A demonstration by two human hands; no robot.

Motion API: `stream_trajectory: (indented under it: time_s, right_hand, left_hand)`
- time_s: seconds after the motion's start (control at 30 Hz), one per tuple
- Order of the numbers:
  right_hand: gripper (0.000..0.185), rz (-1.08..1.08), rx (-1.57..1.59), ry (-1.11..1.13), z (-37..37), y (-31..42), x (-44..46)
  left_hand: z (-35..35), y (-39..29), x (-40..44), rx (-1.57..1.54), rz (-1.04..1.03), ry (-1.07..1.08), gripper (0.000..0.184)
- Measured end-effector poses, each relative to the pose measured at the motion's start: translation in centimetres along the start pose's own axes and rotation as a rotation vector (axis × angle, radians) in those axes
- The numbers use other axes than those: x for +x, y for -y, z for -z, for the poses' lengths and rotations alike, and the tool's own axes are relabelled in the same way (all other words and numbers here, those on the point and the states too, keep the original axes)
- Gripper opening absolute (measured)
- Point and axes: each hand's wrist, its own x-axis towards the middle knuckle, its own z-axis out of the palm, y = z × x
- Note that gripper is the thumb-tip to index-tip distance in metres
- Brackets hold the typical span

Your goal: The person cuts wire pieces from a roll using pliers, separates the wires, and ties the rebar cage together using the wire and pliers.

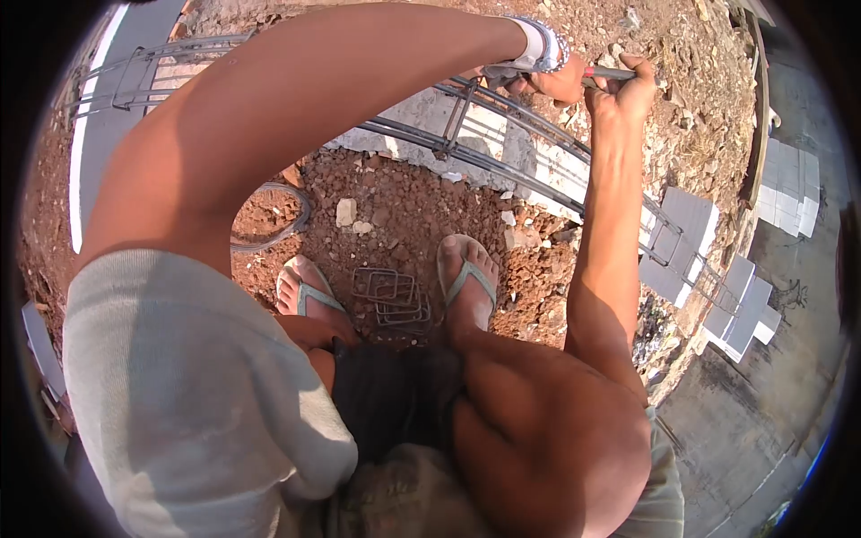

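Observation:
My left hand [558, 82], with a white-and-blue band at its wrist, is closed over the upper rebar cage. Its fingers are curled and partly hidden. Beside it my right hand [626, 90] is closed around a slim grey rod-like tool [613, 73] with a red part next to my left fist. The tool's kind is unclear, and its far end is hidden by my left hand. Below both hands runs the long rebar cage [457, 117], made of steel bars with square stirrups, slanting down to the right.
Loose rectangular wire stirrups [395, 294] lie on red soil between my sandalled feet [468, 276]. A coil of wire [291, 211] is at the left. Grey blocks [686, 238] lie under the cage at right, beside a concrete floor [771, 386]. A pale strip [538, 161] runs beneath the cage.

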Motion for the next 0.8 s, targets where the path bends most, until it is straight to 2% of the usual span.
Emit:
stream_trajectory:
  time_s: [0.1, 0.13, 0.2, 0.27, 0.33, 0.37, 0.43, 0.47, 0.5, 0.6, 0.7, 0.77, 0.8]
  right_hand:
    - [0.025, -0.062, -0.031, -0.061, -1.2, 1.0, -0.5]
    - [0.027, -0.094, -0.036, -0.079, -2.4, 1.7, -0.9]
    - [0.060, -0.056, -0.077, -0.137, -4.4, 3.3, -2.0]
    - [0.056, -0.015, -0.093, -0.197, -7.1, 3.7, -3.4]
    - [0.053, -0.024, -0.090, -0.070, -8.3, 3.4, -3.4]
    - [0.050, -0.044, -0.040, 0.014, -8.3, 3.1, -2.2]
    - [0.024, -0.056, 0.028, 0.309, -8.3, 2.9, -2.3]
    - [0.018, -0.091, 0.113, 0.430, -8.6, 2.5, -1.4]
    - [0.018, -0.130, 0.164, 0.569, -8.8, 2.1, -0.3]
    - [0.022, -0.185, 0.217, 0.782, -11.1, 1.9, 0.0]
    - [0.021, -0.209, 0.271, 1.086, -11.3, 1.7, 1.0]
    - [0.028, -0.148, 0.194, 0.950, -10.3, 1.1, 2.6]
    - [0.032, -0.114, 0.153, 0.888, -10.4, 0.6, 2.9]
  left_hand:
    - [0.6, -0.4, -0.6, 0.049, 0.047, -0.090, 0.035]
    - [1.0, -0.6, -0.8, 0.250, -0.055, -0.088, 0.033]
    - [0.6, -0.8, -2.2, 0.149, -0.025, -0.331, 0.028]
    - [-0.3, -0.6, -2.5, 0.063, 0.014, -0.434, 0.025]
    - [-0.5, -1.1, -4.0, -0.023, 0.077, -0.551, 0.025]
    - [-0.1, -1.4, -5.6, -0.087, 0.076, -0.620, 0.031]
    - [0.1, -1.3, -5.8, -0.125, 0.174, -0.630, 0.053]
    - [1.3, -1.1, -6.3, -0.183, 0.149, -0.643, 0.048]
    - [3.4, -1.1, -7.1, -0.291, 0.170, -0.512, 0.032]
    - [4.3, 2.4, -5.3, -1.029, 0.006, -0.342, 0.024]
    - [3.1, 4.7, -1.6, -1.343, -0.059, -0.150, 0.024]
    - [3.1, 2.8, -2.9, -1.035, 0.110, -0.394, 0.032]
    - [4.3, 0.0, -5.6, -0.850, 0.267, -0.544, 0.033]
